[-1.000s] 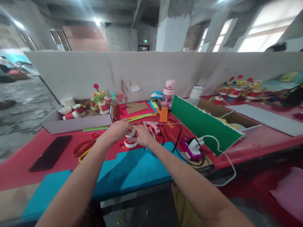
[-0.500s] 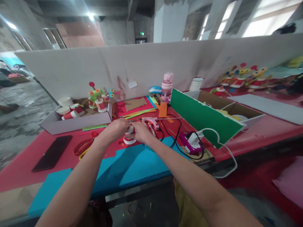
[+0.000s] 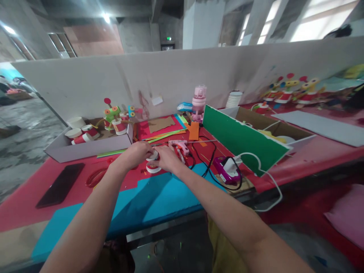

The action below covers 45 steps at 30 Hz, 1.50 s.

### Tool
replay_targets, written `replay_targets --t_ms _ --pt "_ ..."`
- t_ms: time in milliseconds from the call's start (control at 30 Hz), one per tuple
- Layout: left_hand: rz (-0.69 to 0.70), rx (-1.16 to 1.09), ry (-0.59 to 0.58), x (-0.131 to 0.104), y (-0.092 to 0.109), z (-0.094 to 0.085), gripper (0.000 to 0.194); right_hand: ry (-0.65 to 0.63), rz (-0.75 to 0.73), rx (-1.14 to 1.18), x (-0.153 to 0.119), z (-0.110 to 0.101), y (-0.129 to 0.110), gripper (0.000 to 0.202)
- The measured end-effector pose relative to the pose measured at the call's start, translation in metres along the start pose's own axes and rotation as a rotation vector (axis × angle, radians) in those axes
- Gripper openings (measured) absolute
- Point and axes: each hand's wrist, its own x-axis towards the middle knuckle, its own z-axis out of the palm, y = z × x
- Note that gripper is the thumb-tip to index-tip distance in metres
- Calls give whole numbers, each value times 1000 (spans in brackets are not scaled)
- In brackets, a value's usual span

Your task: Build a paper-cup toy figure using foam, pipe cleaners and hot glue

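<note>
A: Status on hands? Ref = pink glue gun (image 3: pixel 179 143).
B: Left hand (image 3: pixel 138 154): fingers curled in, gripping the white top of the red-and-white cup piece (image 3: pixel 153 169). Right hand (image 3: pixel 170 160): thumb and fingers closed on the same piece from the other side. Exact fingertip contacts partly hidden.
A: Where's the piece?
B: Just left of the gun and a bit nearer the person, white rim down, at the far edge of the blue sheet (image 3: pixel 162 191).
A: Right of the gun?
B: Purple power box (image 3: pixel 224 175), nearer the person, white plug (image 3: pixel 231 165) in it. Black cable (image 3: pixel 211 161) loops between. Green board (image 3: pixel 241 138) stands on edge past that, slanted.
A: Beyond the gun?
B: Orange paper (image 3: pixel 194 131) close by, coloured strips (image 3: pixel 166 135) beyond and left. Pink bottle (image 3: pixel 199 101) upright further back, near the partition (image 3: pixel 170 76).
A: Left?
B: Well left: open tray (image 3: pixel 91 149) with cups (image 3: pixel 82 138) lying in it and a green figure (image 3: pixel 113 112). Black phone (image 3: pixel 60 185) is left too, nearer the person, flat on the red cover (image 3: pixel 21 199).
</note>
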Motion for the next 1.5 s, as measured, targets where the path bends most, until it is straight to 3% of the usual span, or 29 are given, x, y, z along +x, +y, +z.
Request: replay_targets --t_ms 167,400,533,700,867,1067,1500 --pt "1 135 -2 2 6 1 19 -9 27 -14 -1 -2 -2 43" --pt "-95 -33 136 -10 -4 -9 23 0 27 35 -3 -6 -5 42" --pt "-23 -54 77 -11 -6 -12 26 10 14 40 -4 -5 -5 41" --pt "-3 6 -6 -1 -5 -2 17 13 -3 15 -2 -3 -3 39" --pt "17 146 -47 3 2 2 16 6 9 4 0 1 1 43" --pt "90 65 18 -2 6 -2 19 22 14 8 1 3 2 43" --pt "68 24 69 -3 1 0 20 -1 20 7 1 0 0 40"
